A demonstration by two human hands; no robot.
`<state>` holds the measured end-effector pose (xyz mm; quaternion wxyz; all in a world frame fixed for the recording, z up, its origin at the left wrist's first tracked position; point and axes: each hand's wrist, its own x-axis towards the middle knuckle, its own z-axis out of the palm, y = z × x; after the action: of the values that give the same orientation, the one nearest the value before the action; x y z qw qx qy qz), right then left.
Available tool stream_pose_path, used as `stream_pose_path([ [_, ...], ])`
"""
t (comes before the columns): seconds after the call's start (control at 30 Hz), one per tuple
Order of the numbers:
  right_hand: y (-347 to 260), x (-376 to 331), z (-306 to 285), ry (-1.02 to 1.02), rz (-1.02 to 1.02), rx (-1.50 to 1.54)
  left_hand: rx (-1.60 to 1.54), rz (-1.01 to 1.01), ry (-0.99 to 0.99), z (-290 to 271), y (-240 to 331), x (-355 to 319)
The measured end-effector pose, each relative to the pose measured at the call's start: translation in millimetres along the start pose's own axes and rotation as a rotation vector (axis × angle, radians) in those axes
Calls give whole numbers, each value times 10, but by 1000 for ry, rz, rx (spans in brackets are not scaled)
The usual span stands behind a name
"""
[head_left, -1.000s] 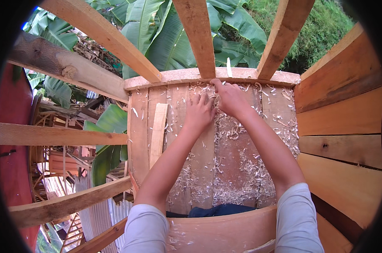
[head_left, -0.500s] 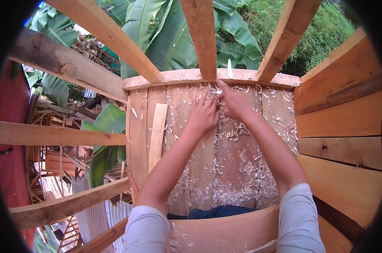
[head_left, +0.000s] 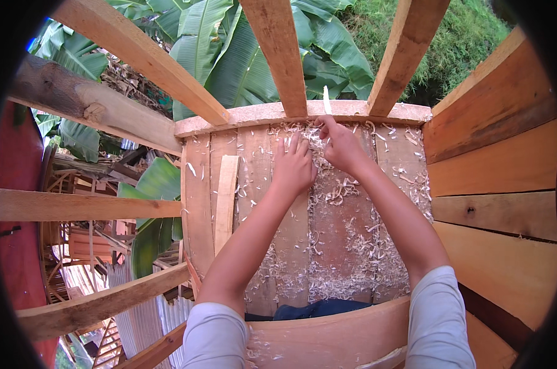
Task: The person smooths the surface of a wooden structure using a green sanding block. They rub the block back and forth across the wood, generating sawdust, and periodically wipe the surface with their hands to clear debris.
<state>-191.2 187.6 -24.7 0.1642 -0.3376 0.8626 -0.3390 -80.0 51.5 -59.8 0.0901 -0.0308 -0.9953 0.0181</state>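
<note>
Right hand (head_left: pixel 342 146) now pinches the thin pale wood sliver (head_left: pixel 326 101), lifted upright above its fingertips at the far rim; left hand (head_left: pixel 294 166), just beside, lies flat and empty-handed on the shaving-strewn plank floor (head_left: pixel 346 246).

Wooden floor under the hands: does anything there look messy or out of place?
Yes. Pale wood shavings are strewn over the plank floor, thickest around the left hand and right hand. One loose wooden strip lies on top of the planks at the left, slightly askew.
</note>
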Motion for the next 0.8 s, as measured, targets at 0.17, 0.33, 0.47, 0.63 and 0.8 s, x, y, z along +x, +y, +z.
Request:
stream_pose_path([
  [0.17, 40, -107, 229, -41, -89, -106, -238, -74, -72, -213, -42, 113],
  [0.33, -3, 21, 418, 47, -100, 234, -257, 152, 32, -24, -206, -191],
  [0.47, -37, -7, 194, 169, -31, 215, -155, 90, -14, 162, -299, -206],
  [0.63, 145, -249, 149, 14, 87, -310, -222, 2, -124, 119, -257, 35],
  [0.8, 52, -208, 311, -12, 35, 9, -359, 34, 74, -36, -290, 120],
])
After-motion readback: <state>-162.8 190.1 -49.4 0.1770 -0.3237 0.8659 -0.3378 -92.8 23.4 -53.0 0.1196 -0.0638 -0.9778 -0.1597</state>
